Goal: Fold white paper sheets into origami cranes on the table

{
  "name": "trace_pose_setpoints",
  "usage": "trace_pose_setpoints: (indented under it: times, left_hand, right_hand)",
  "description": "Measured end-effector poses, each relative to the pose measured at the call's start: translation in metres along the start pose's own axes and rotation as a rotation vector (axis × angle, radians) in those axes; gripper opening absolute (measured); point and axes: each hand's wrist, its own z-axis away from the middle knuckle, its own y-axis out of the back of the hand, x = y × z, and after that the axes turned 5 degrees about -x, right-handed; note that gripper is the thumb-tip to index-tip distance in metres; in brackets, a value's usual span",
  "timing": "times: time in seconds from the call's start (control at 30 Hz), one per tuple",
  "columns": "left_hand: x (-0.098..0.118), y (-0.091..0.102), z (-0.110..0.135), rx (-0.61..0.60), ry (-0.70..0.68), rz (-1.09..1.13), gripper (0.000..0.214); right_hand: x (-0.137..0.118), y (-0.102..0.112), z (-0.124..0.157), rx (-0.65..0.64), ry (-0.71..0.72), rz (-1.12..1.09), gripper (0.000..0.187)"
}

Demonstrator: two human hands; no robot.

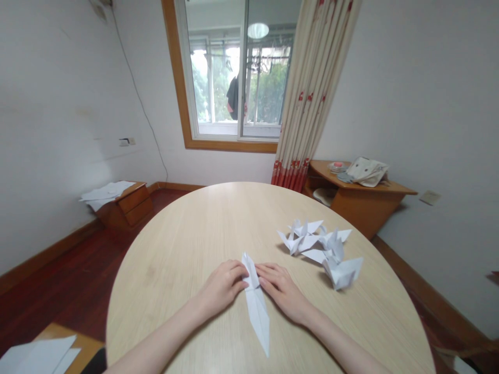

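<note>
A long, narrow piece of white folded paper (257, 311) with pointed ends lies on the round table in front of me. Its upper half is between my two hands. At its left edge, my left hand (226, 283) is closed, with thumb and curled fingers on the paper. From the opposite side, my right hand (283, 288) grips the right edge with its fingertips and thumb, its fingers held together. The lower half of the paper extends toward me, untouched. To the right of my right hand sit several folded white paper cranes (337, 254), bunched together.
The round wooden table (167, 275) fills the foreground. White sheets (42, 356) lie on a wooden surface at lower left, and more papers (107, 192) top a low cabinet. A corner desk (358, 202) holding a cloth bag (367, 171) stands behind the table on the right.
</note>
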Motion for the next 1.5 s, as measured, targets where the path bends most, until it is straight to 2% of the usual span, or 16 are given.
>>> trace_pose_setpoints:
  times: [0.17,0.43,0.87,1.03,1.27,1.5]
  left_hand:
    - [0.009,0.003,-0.001,0.011,0.036,0.029,0.008]
    - [0.015,-0.002,0.003,0.074,0.080,-0.011,0.020]
    - [0.022,-0.001,0.005,0.032,-0.041,0.205,0.004]
    - [0.024,-0.003,0.004,0.069,-0.053,0.306,0.004]
    - [0.018,-0.007,0.001,0.076,0.058,0.386,0.006]
    - [0.017,-0.006,0.000,0.028,0.200,0.208,0.007]
  right_hand:
    - [0.006,-0.002,0.001,0.013,0.015,-0.100,0.037]
    - [0.009,-0.003,0.001,0.038,0.082,-0.219,0.036]
    - [0.011,-0.007,0.002,0.200,0.063,-0.273,0.037]
    - [0.011,-0.009,0.003,0.243,0.083,-0.244,0.037]
    - [0.008,-0.006,0.004,0.298,0.125,-0.192,0.032]
    - [0.009,-0.008,0.002,0.267,0.136,-0.151,0.022]
